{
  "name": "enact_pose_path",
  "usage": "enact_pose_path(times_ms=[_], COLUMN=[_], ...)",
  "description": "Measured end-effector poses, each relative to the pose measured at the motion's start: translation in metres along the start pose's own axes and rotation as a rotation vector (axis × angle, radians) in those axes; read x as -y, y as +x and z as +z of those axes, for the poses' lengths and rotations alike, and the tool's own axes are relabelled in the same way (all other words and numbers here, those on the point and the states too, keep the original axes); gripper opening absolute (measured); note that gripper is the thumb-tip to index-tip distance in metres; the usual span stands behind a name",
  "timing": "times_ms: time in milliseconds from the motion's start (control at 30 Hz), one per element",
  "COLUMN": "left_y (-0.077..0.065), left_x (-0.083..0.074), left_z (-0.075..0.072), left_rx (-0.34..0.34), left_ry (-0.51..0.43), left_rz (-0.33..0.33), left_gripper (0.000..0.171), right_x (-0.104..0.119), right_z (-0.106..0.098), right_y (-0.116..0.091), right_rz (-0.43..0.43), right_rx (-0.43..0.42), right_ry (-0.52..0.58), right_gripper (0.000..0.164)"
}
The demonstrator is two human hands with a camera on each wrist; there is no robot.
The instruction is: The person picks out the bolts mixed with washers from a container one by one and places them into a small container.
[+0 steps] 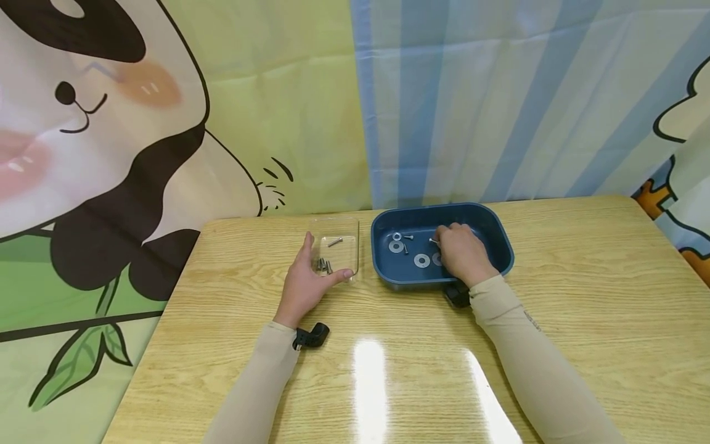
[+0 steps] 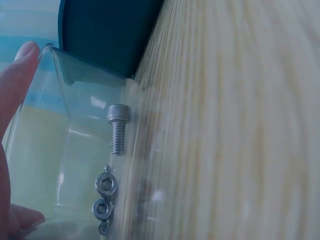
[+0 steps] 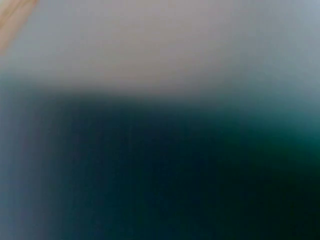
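A clear plastic box (image 1: 355, 246) stands on the table, my left hand (image 1: 307, 287) holding it with the thumb at the near right corner and the fingers along the left side. Inside it, one socket-head screw (image 2: 118, 130) lies apart from several others bunched at the near left. My right hand (image 1: 463, 253) reaches down into the blue tray (image 1: 444, 213), its fingertips pinching a small screw (image 1: 432, 240). Flat washers (image 1: 421, 261), a nut (image 1: 396, 236) and small screws (image 1: 408, 237) lie on the tray floor. The right wrist view is a dark blur.
The tray sits to the right of the box, both near the back edge of the wooden table (image 1: 582, 296). A printed curtain (image 1: 310, 111) hangs right behind. Each wrist wears a black camera (image 1: 316, 335).
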State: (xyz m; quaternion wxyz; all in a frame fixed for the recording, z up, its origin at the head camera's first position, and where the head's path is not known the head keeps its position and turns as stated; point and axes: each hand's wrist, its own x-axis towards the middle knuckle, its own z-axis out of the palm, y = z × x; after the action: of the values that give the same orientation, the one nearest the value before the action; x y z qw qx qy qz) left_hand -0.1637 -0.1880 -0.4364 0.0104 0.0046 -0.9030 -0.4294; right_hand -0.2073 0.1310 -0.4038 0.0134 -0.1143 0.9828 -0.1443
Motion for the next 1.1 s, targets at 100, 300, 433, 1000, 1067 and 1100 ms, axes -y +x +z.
enact_pose_path(times_ms=[100, 300, 433, 1000, 1067, 1100], left_y=[0.000, 0.000, 0.000, 0.000, 0.000, 0.000], left_x=[-0.001, -0.001, -0.001, -0.001, -0.001, -0.001], left_z=[0.000, 0.001, 0.001, 0.000, 0.000, 0.000], left_rx=[0.002, 0.004, 0.004, 0.005, 0.005, 0.005], left_ry=[0.003, 0.000, -0.002, -0.003, -0.002, -0.002], left_rz=[0.001, -0.003, -0.007, -0.009, -0.007, -0.006], left_gripper=[0.132, 0.133, 0.131, 0.131, 0.131, 0.132], right_x=[0.000, 0.002, 0.003, 0.015, 0.017, 0.018], right_z=[0.000, -0.002, -0.003, -0.005, -0.006, -0.006], right_y=[0.000, -0.001, -0.001, -0.005, -0.005, -0.005], right_rz=[0.011, 0.027, 0.014, -0.046, -0.053, -0.056], right_rx=[-0.019, -0.048, -0.075, -0.161, -0.168, -0.171], right_ry=[0.020, 0.067, 0.077, 0.077, 0.077, 0.077], right_gripper=[0.024, 0.024, 0.023, 0.021, 0.021, 0.021])
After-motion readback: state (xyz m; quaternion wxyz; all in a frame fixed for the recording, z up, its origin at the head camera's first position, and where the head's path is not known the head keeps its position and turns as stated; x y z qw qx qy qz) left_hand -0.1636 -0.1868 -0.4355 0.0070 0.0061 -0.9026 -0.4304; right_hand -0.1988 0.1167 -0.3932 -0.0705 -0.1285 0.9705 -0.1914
